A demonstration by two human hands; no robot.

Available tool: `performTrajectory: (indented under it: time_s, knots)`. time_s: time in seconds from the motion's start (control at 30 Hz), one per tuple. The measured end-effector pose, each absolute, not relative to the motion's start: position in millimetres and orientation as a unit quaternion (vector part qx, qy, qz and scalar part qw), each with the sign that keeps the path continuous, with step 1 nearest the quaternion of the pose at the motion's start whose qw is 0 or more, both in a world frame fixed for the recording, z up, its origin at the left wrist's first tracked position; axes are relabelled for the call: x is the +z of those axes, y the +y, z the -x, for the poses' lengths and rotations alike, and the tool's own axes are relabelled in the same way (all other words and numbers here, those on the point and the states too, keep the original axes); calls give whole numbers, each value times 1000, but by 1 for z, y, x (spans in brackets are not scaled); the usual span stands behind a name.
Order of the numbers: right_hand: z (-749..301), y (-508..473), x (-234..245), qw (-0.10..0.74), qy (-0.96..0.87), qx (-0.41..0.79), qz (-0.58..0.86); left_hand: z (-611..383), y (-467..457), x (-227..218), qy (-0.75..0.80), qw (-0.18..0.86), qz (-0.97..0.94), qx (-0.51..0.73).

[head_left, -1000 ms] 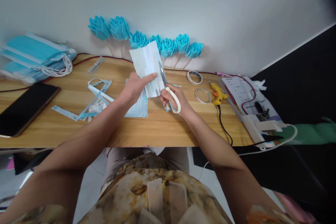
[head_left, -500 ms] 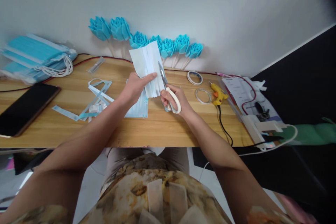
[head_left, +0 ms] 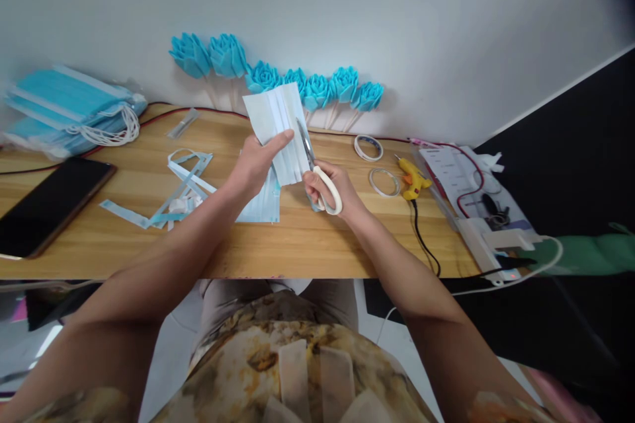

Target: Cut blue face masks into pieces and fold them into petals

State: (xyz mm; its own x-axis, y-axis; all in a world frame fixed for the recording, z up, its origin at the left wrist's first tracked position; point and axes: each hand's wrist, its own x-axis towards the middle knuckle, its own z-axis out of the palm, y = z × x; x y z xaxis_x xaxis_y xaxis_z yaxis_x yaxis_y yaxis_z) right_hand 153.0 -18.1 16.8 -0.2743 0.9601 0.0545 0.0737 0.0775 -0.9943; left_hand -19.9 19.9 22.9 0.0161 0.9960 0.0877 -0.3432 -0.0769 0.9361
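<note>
A flat, pleated face-mask sheet (head_left: 270,115) was held up above a wooden table (head_left: 297,251), in front of the person's chest. It looked very light, soft and limp, likely to bend or crease under any uneven pull and to tear if tugged hard at a cut. The smooth fabric might have slid a little between fingertips. A pinch near the middle of its lower left side, with the thumb flat on top, seemed the best hold, keeping the surface taut and the fingers clear of the blades.

The person's left hand (head_left: 260,158) gripped it there, thumb on the face, the other fingers hidden behind. The right hand (head_left: 342,185) was closed around the white handles of a pair of scissors (head_left: 331,186), whose metal blades lay against the sheet near its right edge; how far apart the blades stood could not be told.

The sheet was roughly rectangular, tilted, and very pale blue, nearly white, with long folds running down it and no ear loops visible. Another pale blue mask piece (head_left: 260,205) lay on the table below, partly covered by the left arm.
</note>
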Motion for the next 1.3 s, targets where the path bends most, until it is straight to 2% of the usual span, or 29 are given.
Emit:
performTrajectory:
  time_s: [0.33, 0.7, 1.3]
  knots:
    - [-156, -16, 18, 385, -642, 513, 420, 19, 17, 26, 393, 542, -432, 605]
    - [-157, -14, 13, 391, -632, 502, 443, 15, 15, 21, 402, 573, -437, 565]
    - [-154, -18, 19, 417, -612, 498, 450, 14, 10, 25, 381, 585, -434, 569]
